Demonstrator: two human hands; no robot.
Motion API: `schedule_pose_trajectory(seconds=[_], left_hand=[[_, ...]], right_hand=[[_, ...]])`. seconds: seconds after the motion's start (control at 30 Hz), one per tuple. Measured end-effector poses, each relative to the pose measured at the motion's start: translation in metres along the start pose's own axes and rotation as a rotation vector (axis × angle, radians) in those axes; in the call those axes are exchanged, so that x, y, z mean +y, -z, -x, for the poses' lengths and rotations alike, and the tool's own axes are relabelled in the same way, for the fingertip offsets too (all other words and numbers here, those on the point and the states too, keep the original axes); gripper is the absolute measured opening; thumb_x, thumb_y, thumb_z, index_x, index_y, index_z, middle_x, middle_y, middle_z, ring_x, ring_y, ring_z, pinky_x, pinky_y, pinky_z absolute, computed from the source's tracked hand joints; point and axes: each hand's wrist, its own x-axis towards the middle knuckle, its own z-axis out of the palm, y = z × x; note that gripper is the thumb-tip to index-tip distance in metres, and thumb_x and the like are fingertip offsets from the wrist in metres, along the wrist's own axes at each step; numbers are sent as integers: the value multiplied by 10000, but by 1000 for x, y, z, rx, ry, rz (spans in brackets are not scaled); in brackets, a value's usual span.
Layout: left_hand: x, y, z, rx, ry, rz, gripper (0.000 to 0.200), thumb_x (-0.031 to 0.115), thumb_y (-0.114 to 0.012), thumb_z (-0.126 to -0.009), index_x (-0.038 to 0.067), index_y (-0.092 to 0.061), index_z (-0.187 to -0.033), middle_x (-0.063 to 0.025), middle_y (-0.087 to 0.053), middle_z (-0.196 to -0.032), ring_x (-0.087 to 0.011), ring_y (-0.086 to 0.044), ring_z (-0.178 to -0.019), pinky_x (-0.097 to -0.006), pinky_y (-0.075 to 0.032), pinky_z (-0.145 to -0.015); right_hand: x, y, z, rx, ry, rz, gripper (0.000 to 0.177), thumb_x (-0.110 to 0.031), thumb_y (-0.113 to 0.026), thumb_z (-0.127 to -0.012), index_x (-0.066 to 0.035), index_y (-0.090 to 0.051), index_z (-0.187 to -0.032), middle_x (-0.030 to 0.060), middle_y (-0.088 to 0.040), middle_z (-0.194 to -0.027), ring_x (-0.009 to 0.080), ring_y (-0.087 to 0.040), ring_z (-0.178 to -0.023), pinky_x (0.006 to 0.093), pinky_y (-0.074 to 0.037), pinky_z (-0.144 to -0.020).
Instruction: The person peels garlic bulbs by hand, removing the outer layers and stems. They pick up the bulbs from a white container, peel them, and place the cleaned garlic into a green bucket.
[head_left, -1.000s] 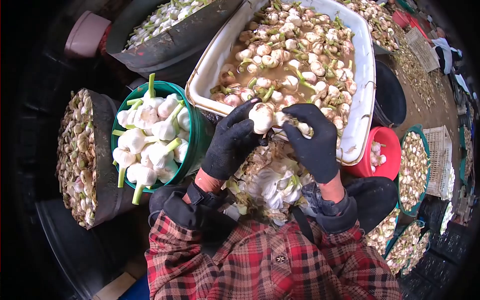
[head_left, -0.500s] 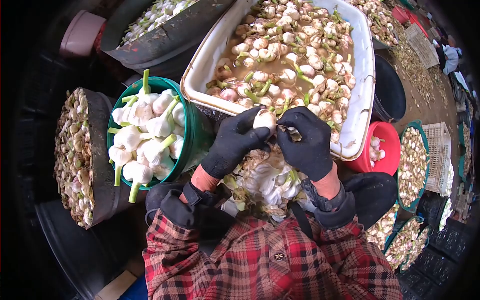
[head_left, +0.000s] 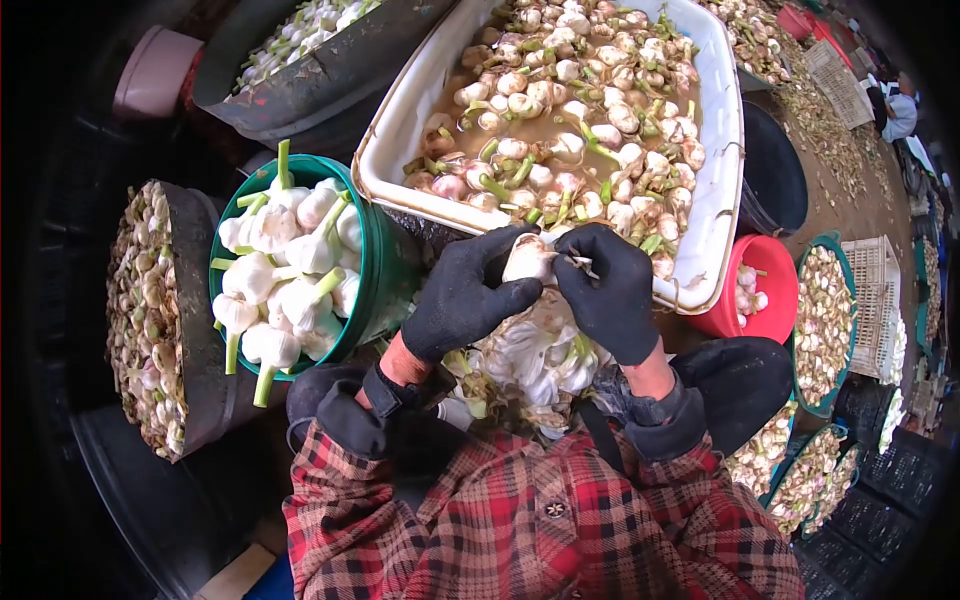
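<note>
Black gloves cover both hands. My left hand [head_left: 462,298] grips a garlic bulb [head_left: 531,258] between thumb and fingers, just past the near edge of a white tub [head_left: 410,185] of garlic in brown water. At the bulb's right side, my right hand [head_left: 612,290] pinches a bit of garlic skin [head_left: 582,264]. Below both hands, loose white and brown garlic peelings [head_left: 530,360] are heaped in my lap. To the left stands a green bucket [head_left: 372,290] full of clean white bulbs with green stems.
A grey metal container [head_left: 205,300] of unpeeled garlic stands far left, another [head_left: 330,95] behind it. A red bucket [head_left: 778,310] with a few bulbs sits right, near green baskets [head_left: 850,330] of garlic and a cream crate [head_left: 872,290]. A person [head_left: 898,110] is at the far right.
My right hand has drawn a strip of skin slightly away from the bulb. The bulb has tilted in my left hand. The view has shifted a little.
</note>
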Motion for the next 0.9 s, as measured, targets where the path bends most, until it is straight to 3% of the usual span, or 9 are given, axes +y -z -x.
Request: schedule_pose_trajectory(seconds=[0.2, 0.27, 0.3, 0.4, 0.47, 0.63, 0.7, 0.8, 0.9], left_hand=[[11, -1, 0, -98, 295, 168, 485, 176, -685, -837, -27, -540, -1253, -17, -623, -834, -34, -519, -614, -194, -433, -540], [5, -3, 0, -119, 281, 70, 416, 174, -691, -797, -33, -599, -1146, -76, -675, -854, -84, -578, -790, -298, -502, -732], [0, -3, 0, -119, 283, 71, 416, 174, -691, -797, -33, -599, -1146, -76, -675, -854, -84, -578, -790, -298, -502, -732], [-8, -4, 2, -138, 68, -82, 463, 179, -709, -809, -49, -568, -1187, -48, -627, -897, -92, -565, -781, -262, -488, -701], [-1, -5, 6, -192, -80, -224, 495, 160, -728, -765, -63, -561, -1173, -73, -628, -930, -108, -561, -862, -291, -483, -785], [-14, -3, 4, -191, -140, -338, 539, 153, -721, -750, -44, -537, -1217, -149, -624, -1022, -199, -602, -905, -336, -480, -830], [-21, -5, 0, -14, -378, -361, 549, 159, -720, -757, -33, -528, -1234, -169, -616, -1027, -254, -605, -929, -353, -473, -852], [-16, -19, 2, 137, -269, -490, 516, 170, -730, -756, -36, -556, -1195, -168, -617, -984, -265, -607, -916, -351, -475, -839], [-10, -25, 6, 133, -152, -502, 470, 195, -758, -733, -31, -608, -1117, -175, -616, -965, -285, -610, -893, -349, -481, -813]], right_hand=[[1, -2, 13, 34, 132, 52, 130, 0, -657, -744, -25, -597, -856, 153, -629, -859, 310, -647, -755, 369, -499, -636], [6, -6, 18, 32, 110, 154, 119, 6, -646, -745, -23, -597, -849, 159, -625, -852, 343, -632, -746, 392, -490, -621], [7, -8, 19, 31, 108, 154, 119, 6, -646, -745, -23, -597, -849, 159, -625, -852, 343, -632, -746, 392, -490, -621], [12, -11, 21, 62, 73, 135, 100, 4, -635, -751, -18, -595, -840, 165, -627, -797, 360, -629, -715, 400, -480, -602], [24, -15, 22, 99, -34, 78, 68, -9, -630, -754, -6, -589, -808, 175, -613, -714, 377, -624, -684, 395, -476, -595], [28, -9, 23, 16, -257, -72, 72, -38, -643, -798, 15, -624, -844, 134, -629, -678, 209, -612, -605, 329, -471, -592], [29, -7, 26, 26, -300, -210, 98, -55, -651, -819, 16, -630, -883, 94, -629, -683, 124, -564, -608, 296, -461, -587], [15, -8, 34, 55, -314, -195, 102, -75, -651, -830, 12, -622, -875, 66, -611, -676, 98, -535, -614, 279, -457, -586], [26, -16, 44, 99, -247, -46, 77, -61, -631, -822, 5, -608, -854, 133, -621, -695, 213, -595, -609, 328, -465, -594]])
